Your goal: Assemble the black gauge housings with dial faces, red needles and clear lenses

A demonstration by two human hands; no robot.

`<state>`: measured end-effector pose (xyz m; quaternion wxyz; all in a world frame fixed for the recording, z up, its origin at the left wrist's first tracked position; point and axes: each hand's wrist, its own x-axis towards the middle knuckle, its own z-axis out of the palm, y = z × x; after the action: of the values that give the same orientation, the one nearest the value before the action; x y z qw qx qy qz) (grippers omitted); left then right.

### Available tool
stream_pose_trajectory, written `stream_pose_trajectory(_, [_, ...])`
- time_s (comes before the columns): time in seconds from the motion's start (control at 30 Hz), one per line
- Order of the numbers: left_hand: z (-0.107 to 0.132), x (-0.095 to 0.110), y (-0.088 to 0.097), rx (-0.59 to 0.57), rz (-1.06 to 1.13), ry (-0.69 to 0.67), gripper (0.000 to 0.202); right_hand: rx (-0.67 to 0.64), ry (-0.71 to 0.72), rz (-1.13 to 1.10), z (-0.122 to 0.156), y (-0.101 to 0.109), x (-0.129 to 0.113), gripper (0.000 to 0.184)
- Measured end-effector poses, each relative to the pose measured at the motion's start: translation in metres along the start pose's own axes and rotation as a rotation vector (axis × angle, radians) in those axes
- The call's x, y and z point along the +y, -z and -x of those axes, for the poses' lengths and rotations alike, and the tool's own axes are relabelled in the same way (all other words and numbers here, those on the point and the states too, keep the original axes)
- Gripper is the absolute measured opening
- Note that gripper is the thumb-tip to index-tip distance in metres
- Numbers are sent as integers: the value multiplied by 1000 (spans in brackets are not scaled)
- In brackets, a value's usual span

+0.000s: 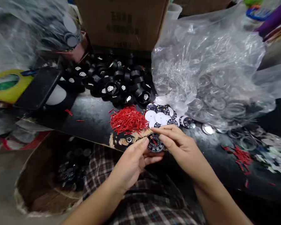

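A small round dial gauge (155,143) with a black numbered face and a red needle is held up at the table's front edge. My left hand (132,161) grips it from the left, thumb on its rim and fingers beneath. Closed in from the other side, my right hand (184,147) has its thumb and fingertips against the rim. Just beyond the fingers lie printed dial discs (161,117), some white side up, some black. A heap of red needles (128,120) is to their left.
Black round housings (117,84) are piled at the back, before a cardboard box (121,25). Clear rings fill a plastic bag (208,68) at right. More red needles (241,156) lie right. A phone (38,87) rests left, above a large basket (21,187) on the floor.
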<state>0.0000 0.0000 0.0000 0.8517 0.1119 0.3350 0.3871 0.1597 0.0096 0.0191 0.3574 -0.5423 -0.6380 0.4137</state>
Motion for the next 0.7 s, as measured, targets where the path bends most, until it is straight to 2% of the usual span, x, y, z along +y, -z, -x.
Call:
stream_pose_trajectory(0.43, [1, 0, -1, 20, 1, 38, 24, 44, -26, -51, 6, -3, 2, 27])
stream_pose_trajectory(0.57, [-1, -3, 0, -5, -93, -44, 23, 49, -34, -49, 6, -2, 3, 27])
stream_pose_trajectory(0.7, [-1, -6, 2, -18, -223, -136, 26, -26, -83, -132, 4, 2, 5, 23])
